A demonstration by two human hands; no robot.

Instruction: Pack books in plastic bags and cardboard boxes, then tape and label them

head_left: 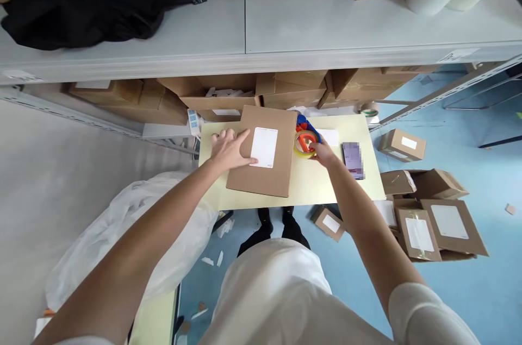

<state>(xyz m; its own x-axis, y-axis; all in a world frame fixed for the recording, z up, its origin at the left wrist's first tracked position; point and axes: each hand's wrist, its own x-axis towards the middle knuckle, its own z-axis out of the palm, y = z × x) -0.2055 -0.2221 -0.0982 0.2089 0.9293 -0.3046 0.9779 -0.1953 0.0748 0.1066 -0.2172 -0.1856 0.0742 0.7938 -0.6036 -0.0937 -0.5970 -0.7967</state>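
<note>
A flat brown cardboard box (274, 179) with a white label (264, 147) lies slightly tilted on the pale yellow table. My left hand (229, 150) rests on the box's left side, fingers spread, the thumb touching the label's lower edge. At the box's right edge, my right hand (323, 152) grips a blue and orange tape dispenser (305, 133) loaded with a yellow-edged roll. Some of the right fingers are hidden behind it. A phone (353, 161) lies on the table just right of that hand, and a white paper (329, 137) lies behind it.
Behind the yellow table (314, 190), open cartons (220, 101) fill the lower shelf, beneath a grey upper shelf (326, 19). A tape roll (369, 110) sits at the back right. Opened boxes (420, 233) lie on the floor at right; a white plastic bag (163, 214) bulges at left.
</note>
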